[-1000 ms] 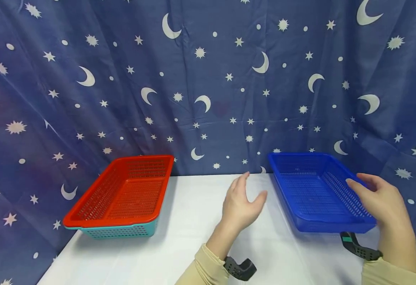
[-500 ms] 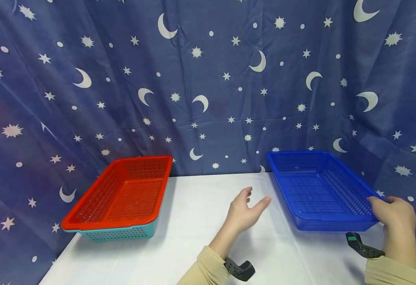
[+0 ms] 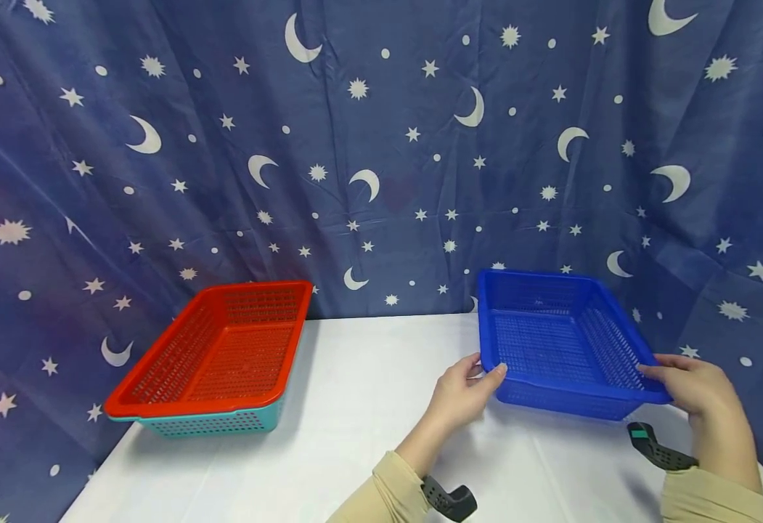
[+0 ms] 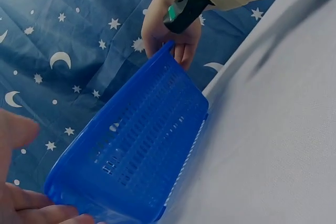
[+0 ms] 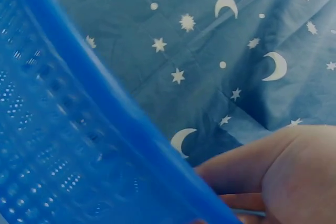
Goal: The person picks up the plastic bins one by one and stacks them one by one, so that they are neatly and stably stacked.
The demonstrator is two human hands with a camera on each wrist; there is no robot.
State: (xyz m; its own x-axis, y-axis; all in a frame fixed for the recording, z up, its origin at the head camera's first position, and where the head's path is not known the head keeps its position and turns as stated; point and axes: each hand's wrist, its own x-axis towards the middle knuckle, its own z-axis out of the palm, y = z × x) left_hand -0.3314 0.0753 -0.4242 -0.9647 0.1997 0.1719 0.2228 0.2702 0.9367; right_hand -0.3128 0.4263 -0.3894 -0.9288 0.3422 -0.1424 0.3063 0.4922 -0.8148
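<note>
A blue plastic basket [image 3: 544, 341] with perforated walls is at the right of the table in the head view, with nothing seen inside. My right hand [image 3: 704, 388] grips its rim at the near right corner, thumb over the inside and fingers outside. At the near left corner is my left hand [image 3: 462, 392]. In the left wrist view, the left fingers [image 4: 44, 211] touch the outer side of the basket [image 4: 131, 140], while the thumb stands apart from the rim. The basket's near side looks turned a little, its right corner closer to me.
A red perforated basket [image 3: 244, 356] sits nested in a turquoise basket [image 3: 224, 423] at the left of the white table [image 3: 355, 407]. Behind the table hangs a dark blue curtain [image 3: 329, 145] with moons and stars. Both wrists wear black bands.
My right hand came down to the blue basket's rim and took hold. The basket has shifted left and turned slightly. My left hand moved right to its near left corner.
</note>
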